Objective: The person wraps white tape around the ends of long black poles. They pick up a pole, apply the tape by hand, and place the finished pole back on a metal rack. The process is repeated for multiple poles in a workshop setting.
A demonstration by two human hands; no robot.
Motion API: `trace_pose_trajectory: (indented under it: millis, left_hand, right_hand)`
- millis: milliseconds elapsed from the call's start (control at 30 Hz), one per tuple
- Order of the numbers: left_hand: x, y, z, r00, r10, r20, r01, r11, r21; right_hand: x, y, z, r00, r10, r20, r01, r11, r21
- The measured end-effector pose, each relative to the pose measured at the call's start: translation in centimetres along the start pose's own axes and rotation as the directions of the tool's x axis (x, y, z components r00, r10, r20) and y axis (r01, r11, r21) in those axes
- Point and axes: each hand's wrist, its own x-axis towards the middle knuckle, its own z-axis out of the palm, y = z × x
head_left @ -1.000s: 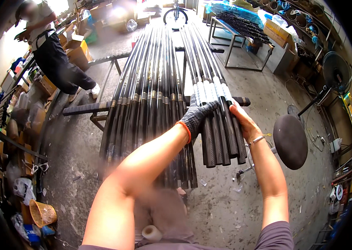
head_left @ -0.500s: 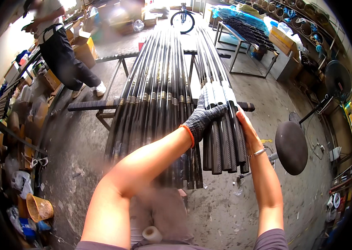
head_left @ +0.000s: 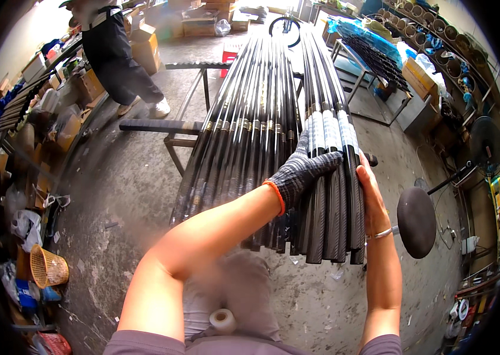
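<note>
A bundle of several long black poles [head_left: 318, 222] with a woven pattern lies between my hands, white bands [head_left: 323, 133] wrapped across it. My left hand [head_left: 303, 174], in a grey-and-black knit glove with an orange cuff, presses on the bundle's top and left side, thumb stretched across it. My bare right hand [head_left: 373, 201] cups the right side; most of its fingers are hidden. Just left of the bundle, a wider row of dark glossy poles [head_left: 232, 148] with gold-coloured rings rests on a support bar [head_left: 158, 126].
A round black stool seat [head_left: 416, 223] stands at the right, a fan [head_left: 487, 144] behind it. Another person [head_left: 114, 59] in a dark apron is at the far left beside cluttered shelves. A yellow basket [head_left: 49, 266] is at the left; a white roll [head_left: 222, 320] lies near my lap.
The view has shifted, so the scene sits further right. My hands have brought the bundle nearer to me and closer to the wide row; its near ends now reach past that row's ends.
</note>
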Motion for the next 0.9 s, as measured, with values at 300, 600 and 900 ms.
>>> trace_pose_trajectory:
  millis: [300,600,900]
  left_hand:
    - [-6.2,12.0,-6.2,0.99,-0.142,-0.005,0.142,0.99,-0.002]
    - [-14.2,22.1,-16.6,0.969,-0.188,-0.159,0.205,0.974,0.096]
    - [-18.9,22.2,-26.0,0.96,-0.176,-0.219,0.195,0.979,0.067]
  right_hand:
    - [3.6,-0.2,11.1,0.994,-0.015,0.106,0.013,1.0,0.028]
    - [6.3,4.1,27.1,0.979,0.052,0.199,-0.076,0.991,0.113]
    - [8.6,12.7,33.7,0.976,0.077,0.203,-0.08,0.997,0.008]
